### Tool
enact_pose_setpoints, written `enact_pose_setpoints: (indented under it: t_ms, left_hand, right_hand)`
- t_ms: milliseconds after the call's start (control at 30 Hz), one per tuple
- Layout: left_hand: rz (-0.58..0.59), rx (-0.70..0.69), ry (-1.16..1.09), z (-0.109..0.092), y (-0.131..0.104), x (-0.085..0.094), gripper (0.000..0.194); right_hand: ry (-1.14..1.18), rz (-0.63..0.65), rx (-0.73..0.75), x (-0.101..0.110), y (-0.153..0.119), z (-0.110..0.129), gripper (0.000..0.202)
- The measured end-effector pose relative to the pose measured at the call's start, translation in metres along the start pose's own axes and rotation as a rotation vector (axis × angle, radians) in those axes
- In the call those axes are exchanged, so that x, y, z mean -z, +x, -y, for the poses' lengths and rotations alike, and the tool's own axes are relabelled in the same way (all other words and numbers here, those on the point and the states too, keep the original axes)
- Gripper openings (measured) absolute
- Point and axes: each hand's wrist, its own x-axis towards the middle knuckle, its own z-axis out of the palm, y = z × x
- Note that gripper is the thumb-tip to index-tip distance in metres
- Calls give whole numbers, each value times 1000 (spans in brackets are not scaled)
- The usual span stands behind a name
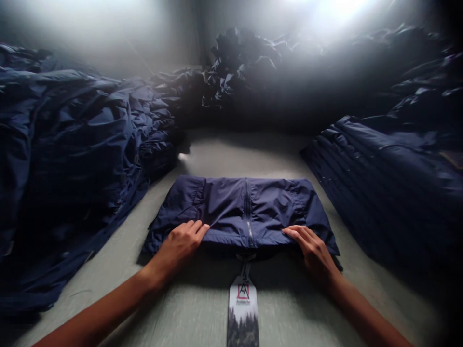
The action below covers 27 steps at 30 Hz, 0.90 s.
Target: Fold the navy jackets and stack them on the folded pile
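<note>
Folded navy garment point(224, 207): lies flat on the pale table point(202, 299), centred in front of the person, front zip point(248, 207) running from far edge to near edge.

Left hand point(186, 236): fingers close together, laid over the near edge, left of the zip. Right hand point(313, 246): same posture on the other side. Both touch the cloth; thumbs hidden, so cannot tell whether either pinches the fabric or merely presses it.

Handling, in judgement: the edge would be best kept level by equal, light pressure from both hands, with the zip as centre line. Smoothing outward from the zip should ease the puckers; pulling harder on one side would probably skew the fold.

Materials: thin, smooth woven shell, faint sheen, small wrinkles; outline roughly a trapezoid. Zip teeth glint toward the near end. Hang tag point(243, 308): stiff-looking, cut corners, forest print, lying on the table toward the person.

Surroundings: high, crumpled garment pile point(72, 130) at left; flatter, layered garment stack point(383, 183) at right; dark, bunched heap point(235, 62) beyond, detail lost to shadow and glare.
</note>
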Motion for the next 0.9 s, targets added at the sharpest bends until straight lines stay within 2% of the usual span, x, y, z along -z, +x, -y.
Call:
enact_pose_setpoints:
  t_ms: [333, 533, 633, 767, 900]
  left_hand:
    - [-49, -113, -93, 16, 7, 7, 38]
    - [-23, -149, 22, 20, 10, 17, 41]
    - [-13, -135, 9, 24, 11, 23, 38]
    - [-110, -57, -65, 36, 14, 39, 46]
    - [-173, -4, -149, 51, 12, 73, 54]
  right_hand:
    - [-79, 29, 2, 10, 4, 9, 47]
    - [-125, 87, 60, 22, 13, 5, 57]
    - [-176, 75, 55, 33, 22, 8, 59]
    - [-236, 14, 28, 54, 39, 15, 45]
    - [-243, 17, 5, 87, 59, 20, 36]
